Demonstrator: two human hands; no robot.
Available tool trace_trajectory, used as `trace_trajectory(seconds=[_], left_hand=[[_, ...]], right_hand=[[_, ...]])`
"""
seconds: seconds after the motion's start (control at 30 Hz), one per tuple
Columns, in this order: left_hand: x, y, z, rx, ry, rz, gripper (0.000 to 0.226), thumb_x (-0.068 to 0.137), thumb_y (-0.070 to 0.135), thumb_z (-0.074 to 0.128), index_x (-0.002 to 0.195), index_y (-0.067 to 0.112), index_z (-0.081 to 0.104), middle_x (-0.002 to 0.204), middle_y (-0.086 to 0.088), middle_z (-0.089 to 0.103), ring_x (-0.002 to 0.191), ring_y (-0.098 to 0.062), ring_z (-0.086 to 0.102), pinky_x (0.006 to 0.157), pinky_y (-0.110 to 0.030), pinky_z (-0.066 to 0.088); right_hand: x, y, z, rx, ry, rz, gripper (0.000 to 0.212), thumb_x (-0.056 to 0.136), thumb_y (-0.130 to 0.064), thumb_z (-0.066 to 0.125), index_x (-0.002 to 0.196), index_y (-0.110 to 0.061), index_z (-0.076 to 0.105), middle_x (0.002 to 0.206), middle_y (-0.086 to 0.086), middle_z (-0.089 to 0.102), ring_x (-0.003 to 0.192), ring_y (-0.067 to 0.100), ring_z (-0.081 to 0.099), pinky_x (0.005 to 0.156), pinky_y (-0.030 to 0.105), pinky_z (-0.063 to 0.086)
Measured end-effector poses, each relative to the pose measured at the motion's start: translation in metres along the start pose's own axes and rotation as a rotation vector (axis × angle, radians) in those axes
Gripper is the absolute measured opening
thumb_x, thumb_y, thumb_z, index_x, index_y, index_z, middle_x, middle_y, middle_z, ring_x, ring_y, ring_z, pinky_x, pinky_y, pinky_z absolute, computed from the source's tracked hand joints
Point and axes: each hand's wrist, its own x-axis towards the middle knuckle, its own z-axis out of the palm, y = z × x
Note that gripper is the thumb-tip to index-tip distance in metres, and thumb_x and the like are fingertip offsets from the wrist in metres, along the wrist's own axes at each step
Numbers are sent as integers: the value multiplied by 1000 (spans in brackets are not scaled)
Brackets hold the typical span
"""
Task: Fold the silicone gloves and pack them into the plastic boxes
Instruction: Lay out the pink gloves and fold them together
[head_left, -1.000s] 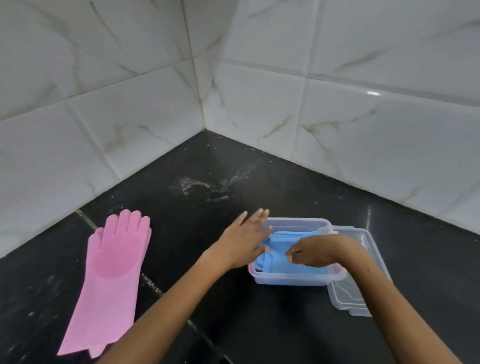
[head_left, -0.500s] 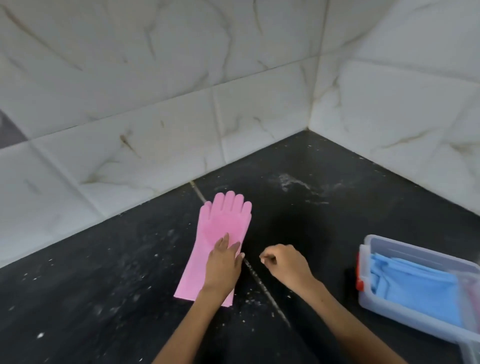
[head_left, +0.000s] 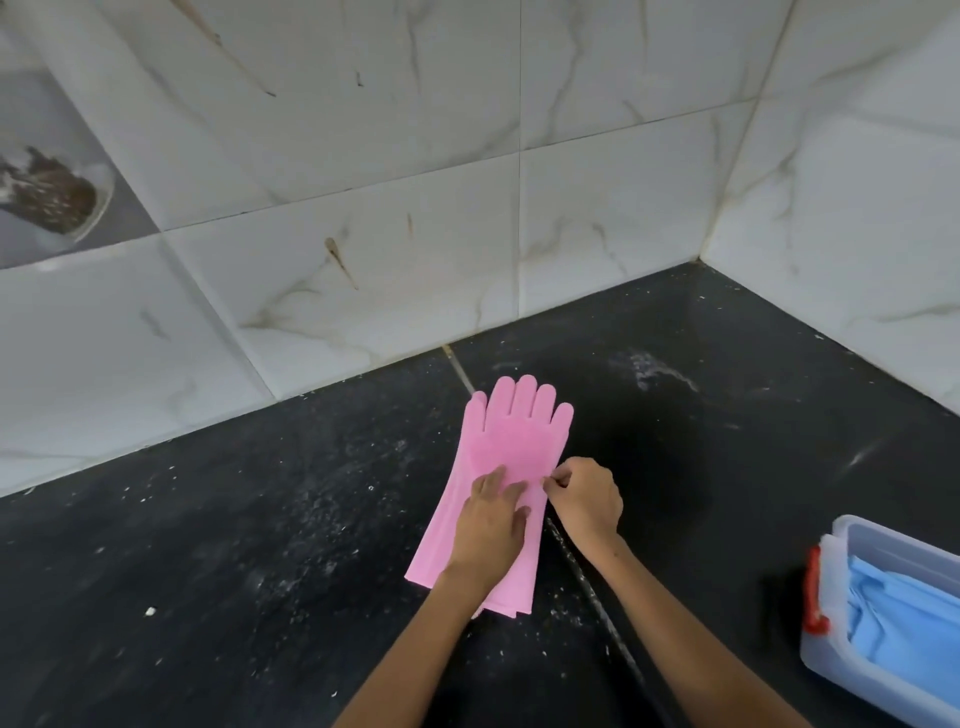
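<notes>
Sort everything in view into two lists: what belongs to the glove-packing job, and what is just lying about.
Belongs to the job:
- pink glove, flat on the counter
- left hand, resting on it
- right hand, pinching its right edge
- plastic box with red clip
- blue glove, already in the box

Just lying about:
- white crumbs on the black counter
- dirty dish, upper left
</notes>
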Motion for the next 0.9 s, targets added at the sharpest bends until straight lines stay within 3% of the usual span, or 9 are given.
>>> trace_trajectory(seconds=[0.23, 0.33, 0.4, 0.5, 0.63, 0.77, 0.83, 0.9], left_hand=[[-3, 23, 14, -26, -160, 305, 46, 97, 24, 47, 142, 21, 38, 154, 0, 29, 140, -19, 29, 112, -35, 34], [0, 28, 19, -64, -129, 307, 43, 97, 20, 45, 140, 22, 42, 152, 0, 33, 139, -17, 30, 114, -31, 32], [4, 27, 19, -82, -35, 219, 40, 97, 14, 43, 137, 19, 46, 148, -3, 38, 136, -19, 34, 111, -29, 34], [14, 24, 13, -56, 75, 74, 35, 95, 6, 44, 127, 12, 57, 133, -10, 51, 123, -24, 46, 97, -29, 45], [27, 23, 6, -56, 105, -9, 27, 95, 11, 48, 116, 11, 65, 117, -9, 59, 102, -23, 57, 86, -23, 46], [33, 21, 7, -27, 88, -37, 29, 94, 12, 50, 121, 10, 61, 119, -8, 58, 103, -22, 58, 87, -24, 48], [34, 16, 8, 41, 88, -18, 32, 95, 15, 49, 126, 14, 58, 128, -6, 55, 113, -21, 53, 93, -26, 46], [34, 5, 10, 121, 67, 42, 37, 97, 20, 46, 133, 23, 52, 145, -4, 42, 132, -22, 38, 108, -30, 35]], right_hand=[[-6, 66, -44, -156, 198, -6, 10, 87, -24, 60, 89, -14, 62, 80, 1, 65, 68, 17, 62, 62, 34, 55], [-8, 80, -40, -286, 275, -20, 25, 83, -20, 66, 104, -12, 55, 102, 6, 59, 89, 19, 57, 63, 28, 51], [-5, 78, -29, -316, 294, -167, 37, 85, -23, 64, 119, -14, 52, 125, 10, 53, 111, 26, 52, 80, 32, 51], [2, 69, -8, -289, 88, -378, 43, 94, -31, 50, 135, -23, 43, 151, 9, 30, 140, 29, 27, 112, 44, 30], [11, 74, 15, -461, -77, -457, 55, 98, -47, 25, 148, -34, 7, 159, 1, -5, 147, 24, -7, 117, 46, -3], [14, 82, 20, -465, -23, -366, 59, 97, -51, 18, 147, -32, -6, 159, -2, -9, 146, 23, -11, 114, 40, -10], [12, 83, 20, -467, 12, -321, 59, 97, -50, 16, 147, -31, -7, 159, -2, -9, 146, 22, -11, 114, 38, -10], [9, 85, 18, -474, 48, -273, 58, 95, -51, 9, 148, -30, -5, 159, -1, -6, 146, 22, -8, 115, 39, -8]])
